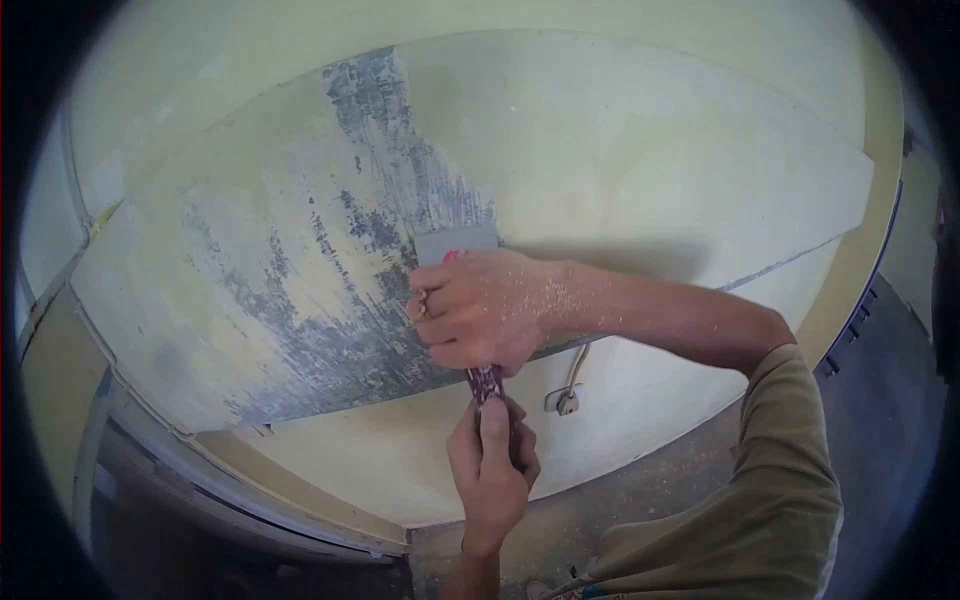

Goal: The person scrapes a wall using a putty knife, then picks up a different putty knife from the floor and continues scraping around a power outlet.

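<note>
A scraper (438, 244) with a wide flat metal blade lies against a large pale-painted panel (600, 140), its edge touching the surface. My right hand (485, 305) is closed over the upper part of the scraper, just below the blade, and wears a ring. Flakes of paint cling to its back and wrist. Lower down, my left hand (492, 465) wraps round the dark red handle, thumb on top. Left of and above the blade, the paint is scraped in streaks, with a grey layer (365, 90) showing through.
Below the panel, a socket box (563, 401) with a cable (577, 365) is fixed to the wall. Debris dots the floor (660, 480). A door frame (230, 500) stands at lower left, and a dark rail with pegs (862, 305) runs along the right.
</note>
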`<state>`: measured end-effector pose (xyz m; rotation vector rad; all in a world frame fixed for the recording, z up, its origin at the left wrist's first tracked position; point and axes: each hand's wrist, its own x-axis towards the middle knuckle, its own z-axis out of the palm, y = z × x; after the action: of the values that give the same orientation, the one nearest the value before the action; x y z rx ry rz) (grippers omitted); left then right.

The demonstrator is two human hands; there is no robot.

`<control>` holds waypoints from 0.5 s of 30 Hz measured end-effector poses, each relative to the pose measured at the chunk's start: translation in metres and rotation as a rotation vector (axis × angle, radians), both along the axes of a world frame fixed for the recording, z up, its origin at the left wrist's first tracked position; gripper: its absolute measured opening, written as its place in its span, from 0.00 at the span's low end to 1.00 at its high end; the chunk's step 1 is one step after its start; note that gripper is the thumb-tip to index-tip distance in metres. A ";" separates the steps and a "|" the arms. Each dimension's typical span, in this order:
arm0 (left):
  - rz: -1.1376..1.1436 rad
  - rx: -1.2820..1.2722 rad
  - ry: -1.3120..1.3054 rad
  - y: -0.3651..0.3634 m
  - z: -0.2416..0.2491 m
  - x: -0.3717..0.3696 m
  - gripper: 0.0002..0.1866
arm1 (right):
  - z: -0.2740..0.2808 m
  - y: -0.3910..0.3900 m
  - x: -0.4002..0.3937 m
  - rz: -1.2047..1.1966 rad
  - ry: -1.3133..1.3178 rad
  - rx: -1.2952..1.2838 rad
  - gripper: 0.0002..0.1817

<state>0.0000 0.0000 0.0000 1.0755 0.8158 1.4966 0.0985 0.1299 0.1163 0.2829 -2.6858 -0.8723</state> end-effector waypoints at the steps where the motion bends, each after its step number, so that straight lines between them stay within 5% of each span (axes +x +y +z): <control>1: 0.013 0.037 0.008 0.005 0.003 0.001 0.22 | 0.008 0.001 0.001 0.001 -0.006 0.050 0.15; 9: -0.081 -0.023 -0.081 -0.010 0.000 -0.002 0.19 | -0.001 -0.008 -0.003 -0.070 -0.122 -0.004 0.15; 15: -0.027 0.028 -0.066 -0.001 0.012 -0.001 0.19 | 0.012 0.000 -0.002 0.023 0.025 0.076 0.15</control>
<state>-0.0005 -0.0010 0.0118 1.0485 0.7342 1.5162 0.0962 0.1302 0.1284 0.3164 -2.6253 -0.9655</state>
